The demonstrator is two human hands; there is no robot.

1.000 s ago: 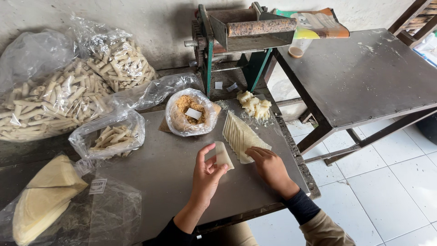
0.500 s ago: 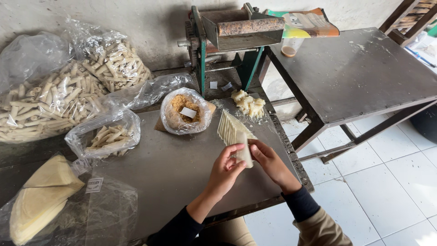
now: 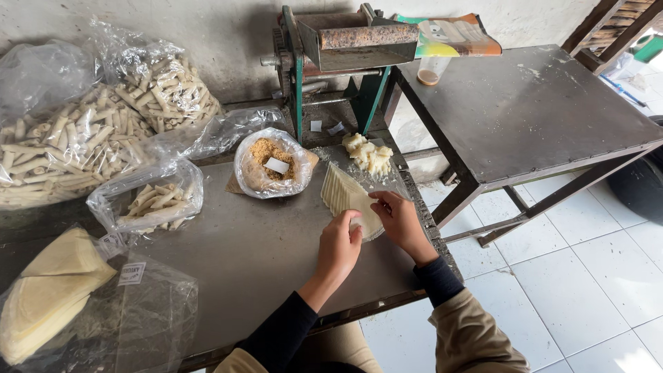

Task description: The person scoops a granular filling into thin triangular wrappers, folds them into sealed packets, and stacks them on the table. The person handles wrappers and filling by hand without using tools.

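two hands work a pale pastry wrapper at the right end of a dark metal table.

largest first: the grey, scuffed table (image 3: 242,262) holds crinkly clear bags of rolled sticks (image 3: 76,138) at far left. the fanned wrapper stack (image 3: 345,197) looks thin, limp, light and easily torn; best lifted by an edge. left hand (image 3: 340,245) and right hand (image 3: 397,220) both pinch one small wrapper piece (image 3: 356,222), near the table's right edge.

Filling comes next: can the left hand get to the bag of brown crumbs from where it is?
Probably yes. The left hand rests at the wrapper stack, and the open bag of brown crumbs sits just beyond it, with only bare tabletop between them.
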